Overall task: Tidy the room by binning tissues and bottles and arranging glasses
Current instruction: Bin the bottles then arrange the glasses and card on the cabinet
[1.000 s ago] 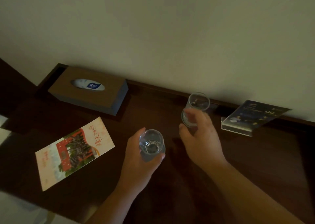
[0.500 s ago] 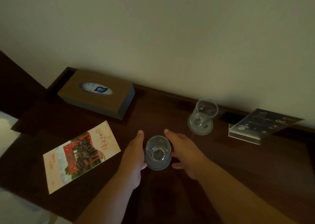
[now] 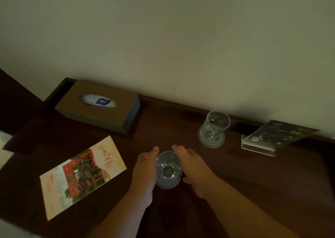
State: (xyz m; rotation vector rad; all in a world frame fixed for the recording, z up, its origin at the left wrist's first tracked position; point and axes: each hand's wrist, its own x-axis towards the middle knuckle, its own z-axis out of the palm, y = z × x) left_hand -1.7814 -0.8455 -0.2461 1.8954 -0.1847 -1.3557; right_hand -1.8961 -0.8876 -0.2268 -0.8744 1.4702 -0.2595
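a: where's the near glass (image 3: 168, 167)?
b: upright on the near coaster (image 3: 167, 185), a round one with a dark ring at its edge, on the dark wooden desk (image 3: 244, 192) — right between the two hands.
a: are they holding it?
b: the left hand (image 3: 145, 172) lies against its left side, thumb stretched along the glass. the right hand (image 3: 195, 169) mirrors it on the right side. the other fingers are tucked out of sight beneath the hands, so i cannot tell whether either hand clasps the glass or only rests against it.
a: and the other one?
b: the far glass (image 3: 214, 127) stands on the far coaster (image 3: 217, 142) close to the wall — behind and to the right of the near glass, apart from both hands.
a: anything else on the desk?
b: a brown tissue box (image 3: 97, 110) at the back left with a white and blue pack showing in its slot, a colourful brochure (image 3: 82, 176) lying flat at the front left, and a clear acrylic sign stand (image 3: 272, 139) at the right by the wall.
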